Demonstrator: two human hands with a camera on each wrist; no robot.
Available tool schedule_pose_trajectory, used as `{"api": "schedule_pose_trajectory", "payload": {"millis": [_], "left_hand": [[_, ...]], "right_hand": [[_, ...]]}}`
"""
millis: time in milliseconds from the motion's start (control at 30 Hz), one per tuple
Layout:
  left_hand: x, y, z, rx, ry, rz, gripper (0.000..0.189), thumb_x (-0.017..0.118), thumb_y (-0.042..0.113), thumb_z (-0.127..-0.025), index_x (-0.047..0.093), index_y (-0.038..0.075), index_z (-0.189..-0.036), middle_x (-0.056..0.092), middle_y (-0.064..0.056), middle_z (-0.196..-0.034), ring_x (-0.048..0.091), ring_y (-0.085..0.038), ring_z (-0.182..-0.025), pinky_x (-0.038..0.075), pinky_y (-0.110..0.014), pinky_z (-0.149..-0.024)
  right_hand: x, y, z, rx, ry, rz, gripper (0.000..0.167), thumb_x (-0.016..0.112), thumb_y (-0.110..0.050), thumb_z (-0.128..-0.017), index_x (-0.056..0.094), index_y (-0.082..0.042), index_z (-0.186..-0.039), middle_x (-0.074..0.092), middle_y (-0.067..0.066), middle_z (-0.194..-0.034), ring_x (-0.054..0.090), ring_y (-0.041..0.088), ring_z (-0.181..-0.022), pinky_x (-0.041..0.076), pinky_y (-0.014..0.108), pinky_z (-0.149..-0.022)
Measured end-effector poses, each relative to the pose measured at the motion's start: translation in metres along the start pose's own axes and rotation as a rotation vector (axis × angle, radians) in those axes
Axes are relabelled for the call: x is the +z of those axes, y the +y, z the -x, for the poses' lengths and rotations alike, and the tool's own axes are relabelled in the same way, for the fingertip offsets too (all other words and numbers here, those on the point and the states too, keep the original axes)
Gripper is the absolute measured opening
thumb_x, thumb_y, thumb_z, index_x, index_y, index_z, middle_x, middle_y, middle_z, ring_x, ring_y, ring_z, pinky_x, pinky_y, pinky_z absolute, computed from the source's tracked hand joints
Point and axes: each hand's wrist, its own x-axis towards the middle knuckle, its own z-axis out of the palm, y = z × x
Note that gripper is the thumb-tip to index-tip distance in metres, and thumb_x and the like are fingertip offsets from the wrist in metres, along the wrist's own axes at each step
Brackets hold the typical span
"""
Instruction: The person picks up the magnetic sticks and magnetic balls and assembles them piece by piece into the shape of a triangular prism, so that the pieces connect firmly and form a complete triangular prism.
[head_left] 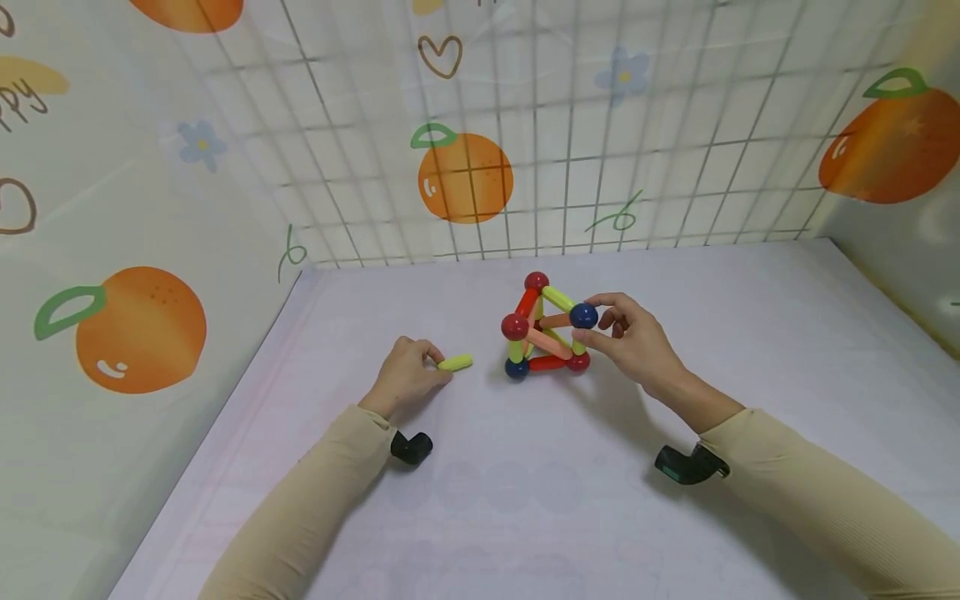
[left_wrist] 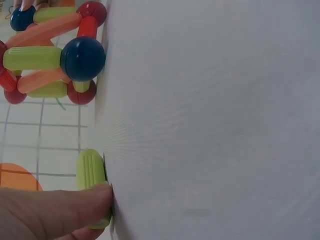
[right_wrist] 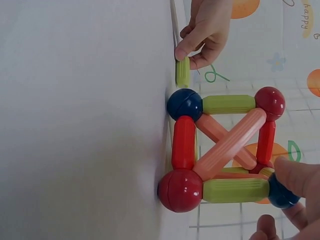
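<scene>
My left hand pinches one end of a short yellow-green rod that lies on the table, left of a frame of rods and balls. This ball-and-rod frame is a boxy shape with red and dark blue balls at its corners, joined by yellow-green, red and salmon rods. At its upper right corner, my right hand grips a dark blue ball between thumb and fingers. A salmon rod slants across one face in the right wrist view. The left fingertips partly cover the yellow-green rod in the left wrist view.
A pale table spreads beneath both hands. Behind it stands a wire grid over a cloth printed with oranges, hearts and flowers. Black devices sit at the left wrist and the right wrist.
</scene>
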Motion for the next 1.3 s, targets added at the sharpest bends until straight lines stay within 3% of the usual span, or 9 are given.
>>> {"api": "schedule_pose_trajectory", "payload": {"millis": [233,367,533,800,1067,1300], "left_hand": [[-0.001,0.006,0.003,0.025,0.023,0.038,0.026,0.076,0.027,-0.082,0.072,0.009,-0.101,0.054,-0.017,-0.12,0.051,-0.029,-0.109,0.042,-0.043,-0.093],[-0.007,0.015,0.004,0.091,0.095,0.091,0.028,0.075,0.03,-0.083,0.072,0.01,-0.102,0.057,-0.017,-0.119,0.052,-0.031,-0.108,0.041,-0.041,-0.092],[-0.017,0.039,0.009,0.179,0.205,0.161,0.028,0.076,0.032,-0.084,0.071,0.011,-0.103,0.058,-0.014,-0.114,0.053,-0.028,-0.1,0.042,-0.035,-0.085],[-0.016,0.083,0.022,0.336,0.275,0.286,0.025,0.078,0.028,-0.084,0.071,0.012,-0.101,0.052,-0.01,-0.106,0.047,-0.023,-0.089,0.038,-0.029,-0.074],[-0.006,0.111,0.017,0.468,0.272,0.186,0.027,0.079,0.029,-0.084,0.072,0.011,-0.102,0.051,-0.012,-0.107,0.05,-0.026,-0.089,0.039,-0.027,-0.073],[-0.001,0.12,0.009,0.519,0.242,0.081,0.03,0.078,0.029,-0.084,0.073,0.01,-0.107,0.05,-0.015,-0.113,0.052,-0.026,-0.087,0.038,-0.027,-0.067]], "right_hand": [[0.0,0.0,0.0,-0.003,-0.001,-0.008,0.049,0.075,-0.026,-0.088,0.053,-0.015,-0.131,0.046,0.008,-0.098,0.039,0.023,-0.087,0.034,0.026,-0.059],[0.0,0.001,0.0,-0.008,-0.003,-0.005,0.049,0.074,-0.027,-0.088,0.054,-0.015,-0.131,0.047,0.009,-0.098,0.039,0.023,-0.086,0.034,0.026,-0.059],[0.0,0.001,0.0,-0.003,-0.003,0.001,0.05,0.075,-0.027,-0.088,0.053,-0.015,-0.131,0.047,0.009,-0.098,0.039,0.023,-0.086,0.034,0.026,-0.059],[0.0,0.0,0.0,0.002,-0.004,-0.004,0.05,0.075,-0.027,-0.087,0.054,-0.015,-0.131,0.047,0.008,-0.098,0.039,0.023,-0.086,0.034,0.025,-0.059],[-0.001,0.002,-0.001,-0.007,-0.004,0.007,0.051,0.075,-0.027,-0.087,0.054,-0.014,-0.131,0.047,0.009,-0.098,0.039,0.023,-0.084,0.034,0.025,-0.058],[-0.001,0.003,-0.001,-0.011,-0.006,0.009,0.053,0.076,-0.031,-0.087,0.054,-0.015,-0.132,0.048,0.009,-0.099,0.039,0.022,-0.084,0.035,0.025,-0.058]]}}
